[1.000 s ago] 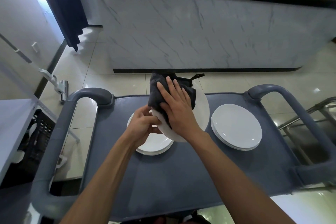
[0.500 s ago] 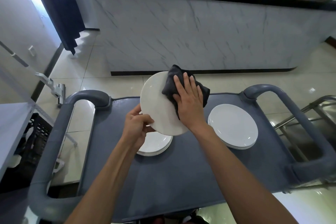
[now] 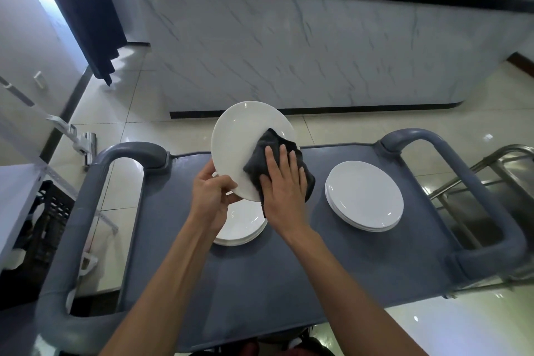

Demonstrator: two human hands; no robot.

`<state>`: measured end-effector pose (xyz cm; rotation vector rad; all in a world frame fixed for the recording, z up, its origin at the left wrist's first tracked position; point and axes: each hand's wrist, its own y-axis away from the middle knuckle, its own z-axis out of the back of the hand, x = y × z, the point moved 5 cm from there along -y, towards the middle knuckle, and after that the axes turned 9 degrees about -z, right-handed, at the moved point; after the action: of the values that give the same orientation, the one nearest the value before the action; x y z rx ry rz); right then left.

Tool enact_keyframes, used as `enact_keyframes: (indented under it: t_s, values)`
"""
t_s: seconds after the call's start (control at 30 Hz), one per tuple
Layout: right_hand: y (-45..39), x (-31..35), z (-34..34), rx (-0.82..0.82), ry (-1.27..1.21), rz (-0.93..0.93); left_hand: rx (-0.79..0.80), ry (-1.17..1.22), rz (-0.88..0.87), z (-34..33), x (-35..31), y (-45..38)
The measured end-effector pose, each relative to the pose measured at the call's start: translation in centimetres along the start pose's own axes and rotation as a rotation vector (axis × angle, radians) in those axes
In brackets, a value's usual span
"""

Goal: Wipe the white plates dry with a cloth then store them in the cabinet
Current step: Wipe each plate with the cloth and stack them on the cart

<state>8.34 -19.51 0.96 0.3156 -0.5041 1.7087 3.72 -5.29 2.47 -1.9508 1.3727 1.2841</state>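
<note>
I hold a white plate (image 3: 241,140) tilted up on edge above the grey cart (image 3: 260,283). My left hand (image 3: 212,199) grips its lower rim. My right hand (image 3: 284,182) presses a dark grey cloth (image 3: 273,154) flat against the plate's lower right face. Under my left hand a stack of white plates (image 3: 241,228) lies on the cart, partly hidden. A second stack of white plates (image 3: 364,199) sits on the cart to the right.
The cart has thick grey handle loops on the left (image 3: 95,179) and on the right (image 3: 474,191). A marble-fronted counter (image 3: 303,49) with a black top stands just beyond it. A metal rack (image 3: 497,179) is at right, a black crate (image 3: 49,225) at left.
The plate has risen and tilted further left, showing more of its face. My right hand and the cloth slid from the upper right of the plate down to its lower right.
</note>
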Motion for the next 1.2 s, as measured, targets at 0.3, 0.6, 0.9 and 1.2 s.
enact_keyframes:
  t_s: [0.3,0.6,0.9,1.2]
  values:
    - [1.9,2.6,-1.0,0.071,-0.240,-0.136,0.024,0.008,-0.005,-0.3,0.5,0.2]
    - [2.0,1.1,-0.6,-0.063,-0.264,-0.170,-0.022,0.042,0.005,0.1,0.4,0.0]
    - [0.5,-1.2,2.0,-0.048,-0.543,-0.290,0.016,0.036,0.026,0.4,0.2,-0.5]
    - [-2.3,-4.0,5.0,-0.083,-0.629,-0.308,0.132,-0.061,0.089,1.4,-0.3,-1.1]
